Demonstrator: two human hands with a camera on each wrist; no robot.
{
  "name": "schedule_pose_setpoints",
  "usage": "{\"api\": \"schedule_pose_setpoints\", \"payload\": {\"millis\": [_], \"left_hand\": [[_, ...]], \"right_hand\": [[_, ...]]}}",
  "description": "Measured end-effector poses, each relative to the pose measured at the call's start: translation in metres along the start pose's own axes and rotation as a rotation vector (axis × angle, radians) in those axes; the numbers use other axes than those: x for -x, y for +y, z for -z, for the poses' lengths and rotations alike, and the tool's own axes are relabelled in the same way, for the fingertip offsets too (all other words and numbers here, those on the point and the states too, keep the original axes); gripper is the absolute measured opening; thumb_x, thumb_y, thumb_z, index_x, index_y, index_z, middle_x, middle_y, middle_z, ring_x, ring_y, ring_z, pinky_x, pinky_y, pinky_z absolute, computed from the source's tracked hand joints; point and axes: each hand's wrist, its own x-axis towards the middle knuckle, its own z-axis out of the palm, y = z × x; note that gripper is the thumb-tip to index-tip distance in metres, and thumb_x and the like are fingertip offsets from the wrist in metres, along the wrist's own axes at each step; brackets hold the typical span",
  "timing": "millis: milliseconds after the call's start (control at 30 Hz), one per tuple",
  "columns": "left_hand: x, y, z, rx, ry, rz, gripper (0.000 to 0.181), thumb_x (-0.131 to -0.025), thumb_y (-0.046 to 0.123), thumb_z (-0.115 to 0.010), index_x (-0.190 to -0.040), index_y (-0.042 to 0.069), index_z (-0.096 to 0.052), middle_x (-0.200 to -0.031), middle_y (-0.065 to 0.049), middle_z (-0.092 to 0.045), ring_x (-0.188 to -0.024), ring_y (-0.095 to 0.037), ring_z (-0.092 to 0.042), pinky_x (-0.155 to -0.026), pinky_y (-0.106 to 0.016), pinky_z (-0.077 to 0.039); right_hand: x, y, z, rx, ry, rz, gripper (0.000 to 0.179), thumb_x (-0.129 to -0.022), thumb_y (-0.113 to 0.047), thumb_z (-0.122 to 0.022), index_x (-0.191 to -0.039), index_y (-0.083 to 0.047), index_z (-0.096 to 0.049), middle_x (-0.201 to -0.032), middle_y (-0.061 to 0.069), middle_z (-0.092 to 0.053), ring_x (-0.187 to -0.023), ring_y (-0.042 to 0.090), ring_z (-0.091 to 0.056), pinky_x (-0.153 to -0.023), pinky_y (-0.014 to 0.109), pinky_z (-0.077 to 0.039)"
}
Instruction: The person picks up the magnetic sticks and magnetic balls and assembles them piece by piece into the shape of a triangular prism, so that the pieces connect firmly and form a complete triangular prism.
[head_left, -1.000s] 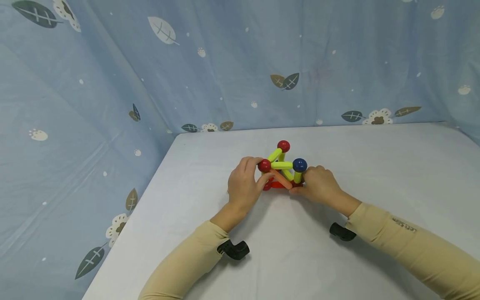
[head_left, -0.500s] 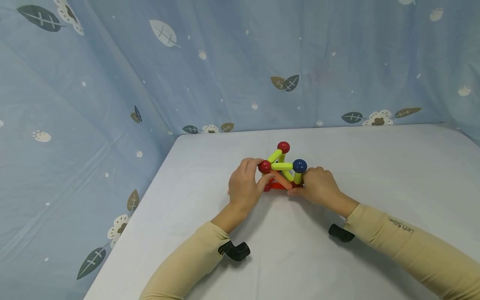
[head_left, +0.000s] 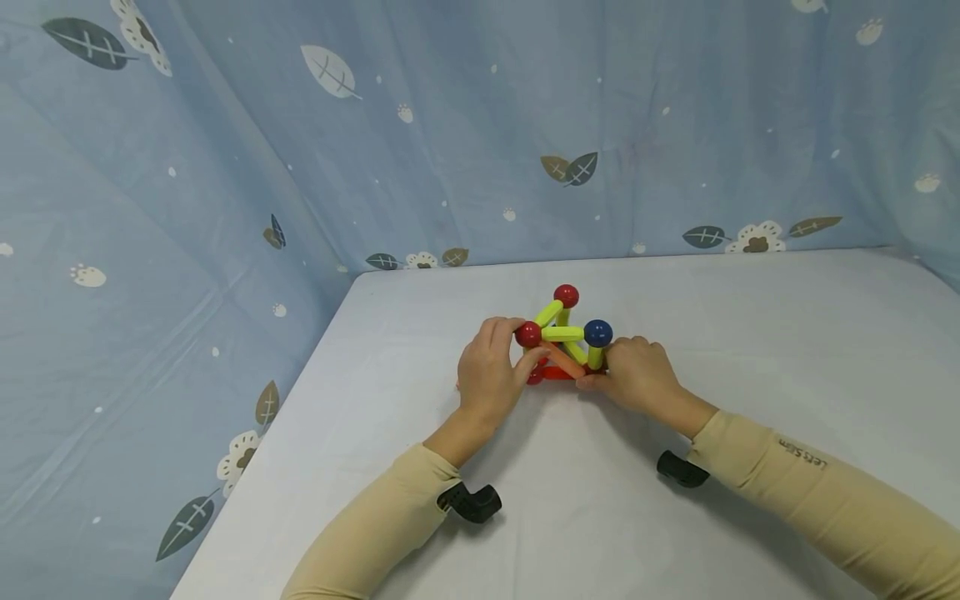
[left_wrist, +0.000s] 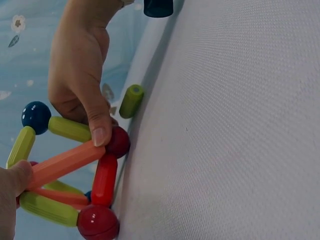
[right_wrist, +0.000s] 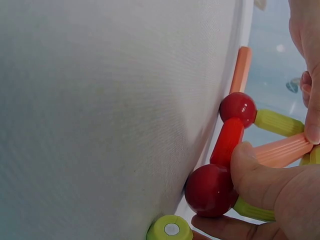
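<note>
A frame of magnetic building sticks and balls stands on the white table, between both hands. My left hand (head_left: 487,367) grips its upper left red ball (head_left: 528,334), thumb on the upper end of a slanting orange stick (head_left: 562,359). At the lower end of that stick, my right hand (head_left: 641,375) pinches, its thumb right beside the lower right red ball (left_wrist: 118,142). Yellow-green sticks (head_left: 562,333) link the upper left ball to a blue ball (head_left: 597,333) and a rear red ball (head_left: 566,296). A red stick (left_wrist: 104,180) runs along the base. Fingers hide parts of the frame.
A loose yellow-green stick (left_wrist: 131,101) lies on the table by my right hand. Another orange stick (right_wrist: 241,70) reaches out from the lower left red ball (right_wrist: 238,109). A blue patterned curtain (head_left: 480,125) borders the table's back and left side.
</note>
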Motion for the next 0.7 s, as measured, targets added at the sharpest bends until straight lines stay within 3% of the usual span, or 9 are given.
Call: {"api": "schedule_pose_setpoints", "payload": {"millis": [433,700], "left_hand": [[-0.0007,-0.0013,-0.0022,0.009,-0.011,0.061,0.048,-0.081,0.041,-0.078,-0.115,0.012,-0.060,-0.106,-0.004,-0.063,-0.093,-0.016,-0.065,-0.072,-0.025,-0.054],[-0.0012,-0.0031,0.0010,0.013,-0.013,0.035,0.045,-0.083,0.037,-0.078,-0.118,0.011,-0.062,-0.107,-0.005,-0.064,-0.095,-0.018,-0.066,-0.074,-0.028,-0.056]], "right_hand": [[-0.0025,-0.0037,-0.0025,0.026,0.032,-0.007,0.039,-0.081,-0.037,-0.080,-0.064,-0.006,-0.063,-0.052,0.002,-0.048,-0.054,0.020,-0.049,-0.053,0.032,-0.035],[-0.0016,-0.0039,0.0013,0.000,-0.059,-0.020,0.029,-0.077,-0.030,-0.083,-0.082,-0.003,-0.074,-0.065,0.003,-0.066,-0.064,0.020,-0.056,-0.060,0.036,-0.041]]}}
